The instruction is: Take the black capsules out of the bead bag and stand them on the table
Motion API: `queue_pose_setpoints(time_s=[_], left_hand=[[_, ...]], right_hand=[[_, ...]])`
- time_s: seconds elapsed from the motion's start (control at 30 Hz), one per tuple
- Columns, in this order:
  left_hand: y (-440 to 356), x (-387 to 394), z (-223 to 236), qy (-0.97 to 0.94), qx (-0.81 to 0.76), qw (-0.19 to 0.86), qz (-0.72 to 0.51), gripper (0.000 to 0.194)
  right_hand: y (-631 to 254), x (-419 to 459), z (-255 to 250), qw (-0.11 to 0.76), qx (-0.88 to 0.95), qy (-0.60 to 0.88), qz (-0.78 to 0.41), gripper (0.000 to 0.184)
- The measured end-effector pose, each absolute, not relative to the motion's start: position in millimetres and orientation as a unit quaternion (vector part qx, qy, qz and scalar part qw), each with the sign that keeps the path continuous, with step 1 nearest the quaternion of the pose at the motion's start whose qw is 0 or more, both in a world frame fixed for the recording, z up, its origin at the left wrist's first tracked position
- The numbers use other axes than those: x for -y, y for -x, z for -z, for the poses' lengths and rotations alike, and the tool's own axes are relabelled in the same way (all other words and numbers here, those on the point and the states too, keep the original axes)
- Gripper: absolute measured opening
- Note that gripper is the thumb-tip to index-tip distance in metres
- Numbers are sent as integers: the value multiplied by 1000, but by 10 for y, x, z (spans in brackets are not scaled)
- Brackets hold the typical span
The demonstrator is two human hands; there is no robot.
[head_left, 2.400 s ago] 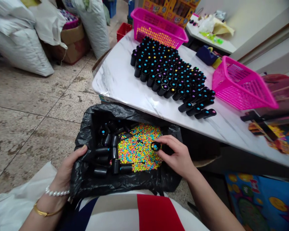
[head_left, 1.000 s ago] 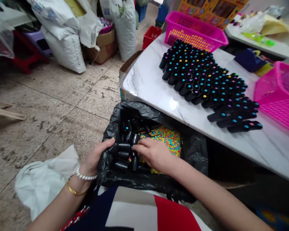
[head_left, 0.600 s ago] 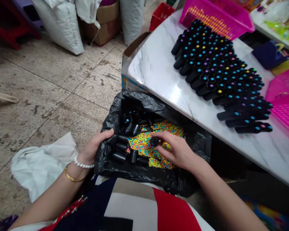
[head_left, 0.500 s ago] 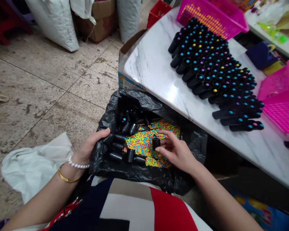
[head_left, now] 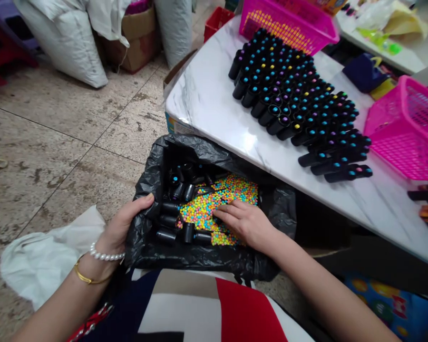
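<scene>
A box lined with a black plastic bag [head_left: 214, 260] sits at my lap, holding small multicoloured balls [head_left: 199, 209] and several loose black tubes [head_left: 188, 232]. My left hand [head_left: 133, 213] grips the bag-covered left rim, thumb on top. Palm down over the balls, my right hand [head_left: 248, 223] has its fingers curled round a black tube, mostly hidden beneath them; only a dark bit shows at the fingertips. On the marble-patterned table [head_left: 214, 114], many black tubes [head_left: 281, 95] stand packed together, coloured balls showing in their tops; a few lie tilted at the near end.
Pink baskets stand at the table's back [head_left: 292, 23] and right side [head_left: 406, 133]. The table edge overhangs the box's far right side. White sacks [head_left: 67, 42] and a cardboard box [head_left: 141, 38] stand on the floor, and a white plastic bag [head_left: 53, 256] lies at left.
My right hand has turned palm down and lowered the black tube into the balls, so the fingers now cover it. My left hand keeps its grip on the rim. The view has shifted slightly.
</scene>
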State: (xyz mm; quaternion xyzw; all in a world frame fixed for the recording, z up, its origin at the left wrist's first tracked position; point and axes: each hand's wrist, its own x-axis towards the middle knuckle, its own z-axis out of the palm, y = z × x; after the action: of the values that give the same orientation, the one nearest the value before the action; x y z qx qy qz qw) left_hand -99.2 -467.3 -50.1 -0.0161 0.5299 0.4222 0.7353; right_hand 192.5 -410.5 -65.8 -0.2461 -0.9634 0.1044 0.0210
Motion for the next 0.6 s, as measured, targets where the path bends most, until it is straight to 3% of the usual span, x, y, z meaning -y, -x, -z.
queue_pose_setpoints(time_s=[0.13,0.23,0.37,0.6], left_hand=[[1012,4681,535,-4,-522,731,-439,16],[1020,4667,525,-5,-520,733,-439,18],[1040,4657,511,0,-494,756,-429,19],[1076,4623,589,23,-487,762,-426,18]], right_hand=[[-1732,4152,765,57,953,276,-108,30],[-1648,4186,757,63,940,262,-210,29],[-1736,4187,638,163,849,344,-367,36],[-1888,4206,521,255,720,413,-496,27]])
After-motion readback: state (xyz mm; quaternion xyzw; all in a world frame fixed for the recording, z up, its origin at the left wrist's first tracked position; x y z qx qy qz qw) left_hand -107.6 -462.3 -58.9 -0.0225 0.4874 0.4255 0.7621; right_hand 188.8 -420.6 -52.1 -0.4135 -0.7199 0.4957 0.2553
